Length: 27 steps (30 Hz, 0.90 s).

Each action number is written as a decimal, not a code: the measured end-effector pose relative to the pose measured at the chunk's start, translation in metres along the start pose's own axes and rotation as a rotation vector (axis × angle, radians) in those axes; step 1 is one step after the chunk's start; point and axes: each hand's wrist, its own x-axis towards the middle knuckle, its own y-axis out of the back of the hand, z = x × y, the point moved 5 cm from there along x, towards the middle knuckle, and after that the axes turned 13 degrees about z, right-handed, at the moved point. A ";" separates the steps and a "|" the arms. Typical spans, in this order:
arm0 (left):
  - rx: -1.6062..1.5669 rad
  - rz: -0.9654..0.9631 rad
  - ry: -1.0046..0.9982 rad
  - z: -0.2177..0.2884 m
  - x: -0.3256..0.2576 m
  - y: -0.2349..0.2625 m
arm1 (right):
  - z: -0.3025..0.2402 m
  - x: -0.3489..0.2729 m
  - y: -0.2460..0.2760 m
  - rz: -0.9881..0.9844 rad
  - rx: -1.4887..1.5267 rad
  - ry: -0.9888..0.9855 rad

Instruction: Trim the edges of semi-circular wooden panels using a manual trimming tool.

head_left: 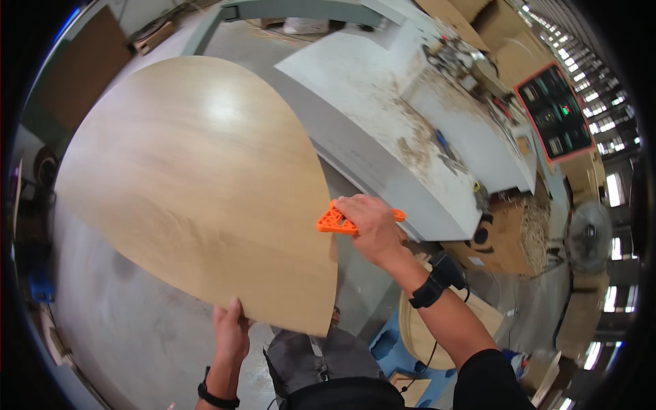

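Observation:
A large, pale wooden panel point(205, 178) with curved edges fills the left and middle of the view, its smooth face up. My left hand point(231, 331) grips its near edge, thumb on top and the other fingers mostly hidden underneath. At the panel's right edge, my right hand point(372, 229) is closed around an orange plastic edge trimmer point(333, 220). The trimmer's left end lies over the panel's rim, and its other end sticks out past my knuckles. My palm hides its middle.
A white worktop point(362, 75) with shavings and a blue-handled tool point(444, 142) stands at right. Beyond are a cardboard box point(502, 239) of shavings, a fan point(589, 232) and a dark display point(555, 111). Round wooden pieces point(417, 328) sit on a blue support near my right forearm.

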 end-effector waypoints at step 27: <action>1.357 -0.877 -1.773 -0.002 -0.037 -0.251 | -0.019 -0.305 0.230 -0.137 0.172 -1.206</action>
